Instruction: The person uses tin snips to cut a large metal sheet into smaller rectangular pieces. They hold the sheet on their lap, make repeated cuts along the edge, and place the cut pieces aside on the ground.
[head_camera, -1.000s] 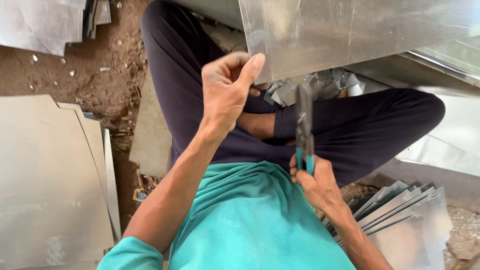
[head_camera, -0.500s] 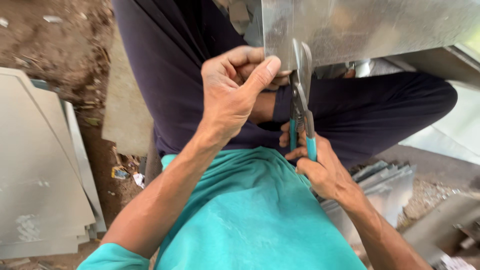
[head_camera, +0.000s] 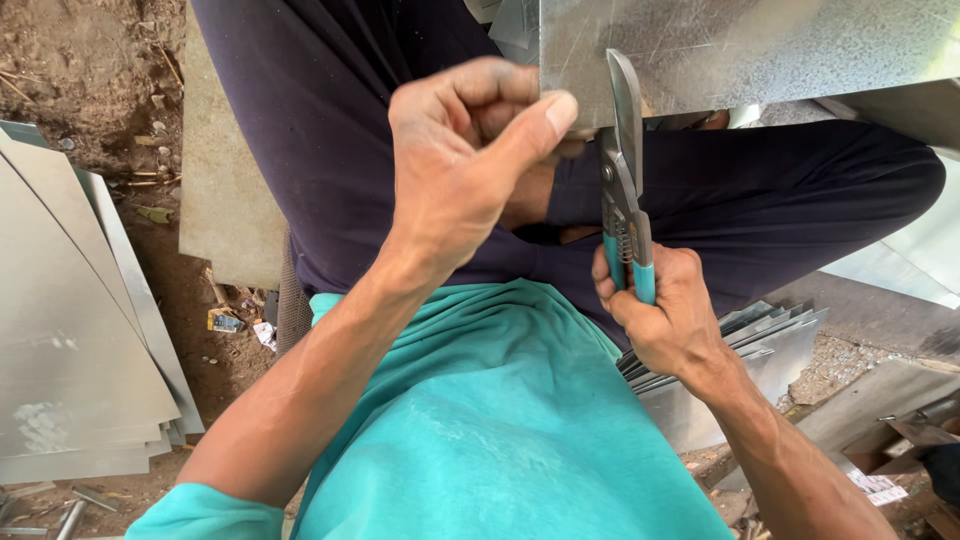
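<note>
Two hands work on one shiny metal sheet at the top, over the person's dark trousers. The left hand pinches the sheet's lower edge tight between thumb and fingers. The right hand is wrapped tight around the blue handles of the tin snips. A second ago the snips were below the sheet. Now their blades point up and lie on it, beside the thumb. Stacks of metal sheets lie on the dirt at the left.
</note>
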